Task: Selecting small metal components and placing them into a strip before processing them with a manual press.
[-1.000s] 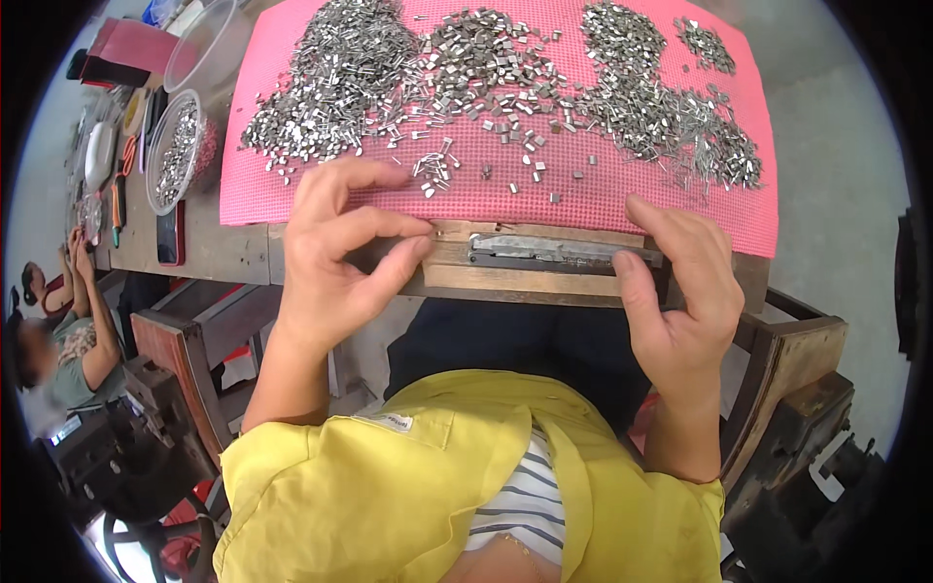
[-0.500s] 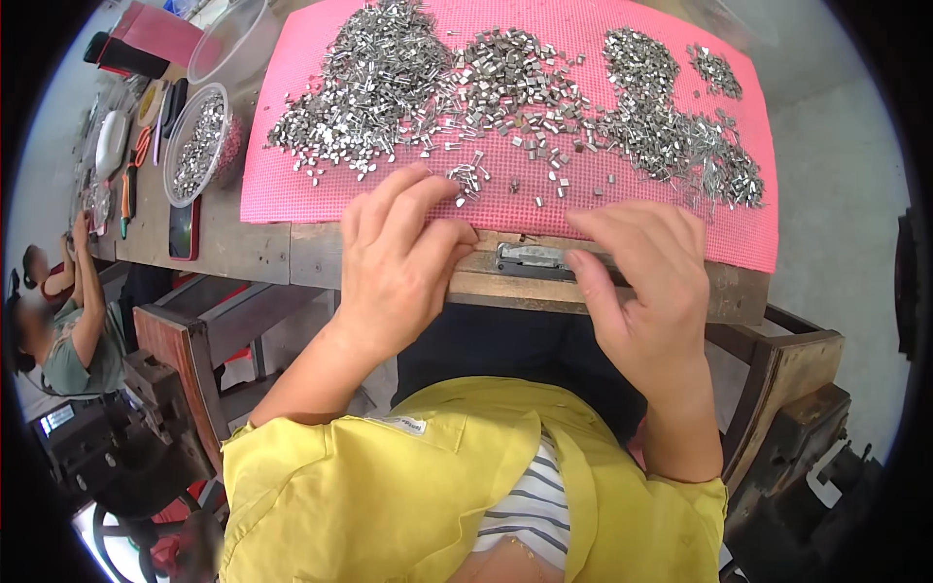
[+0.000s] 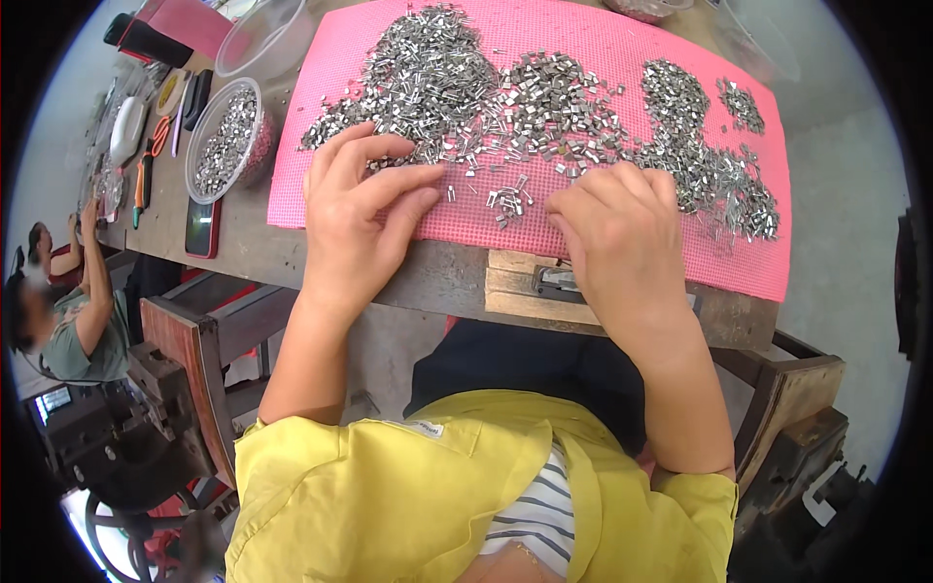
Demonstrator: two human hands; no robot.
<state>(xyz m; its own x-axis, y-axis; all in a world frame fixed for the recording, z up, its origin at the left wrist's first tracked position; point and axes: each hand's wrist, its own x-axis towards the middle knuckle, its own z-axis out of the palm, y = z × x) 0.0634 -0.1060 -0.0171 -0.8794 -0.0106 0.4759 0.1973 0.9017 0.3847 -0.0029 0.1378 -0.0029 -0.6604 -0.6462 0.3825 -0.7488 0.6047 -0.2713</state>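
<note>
Sorting of small metal clips (image 3: 544, 107) on a pink mesh mat (image 3: 603, 39). Best done with light fingertip strokes, drawing a few pieces at a time toward the near edge, without scattering the heaps. Left hand (image 3: 355, 209) flat and loose, fingers spread, grasping nothing, touching the near rim of the far-left heap. Right hand (image 3: 617, 228) palm down, fingers curled over loose clips; grip on any piece impossible to tell. Stray clips (image 3: 507, 197) between the two hands. Wooden jig (image 3: 525, 287) just near of the right hand, at the table (image 3: 243, 257) edge.
</note>
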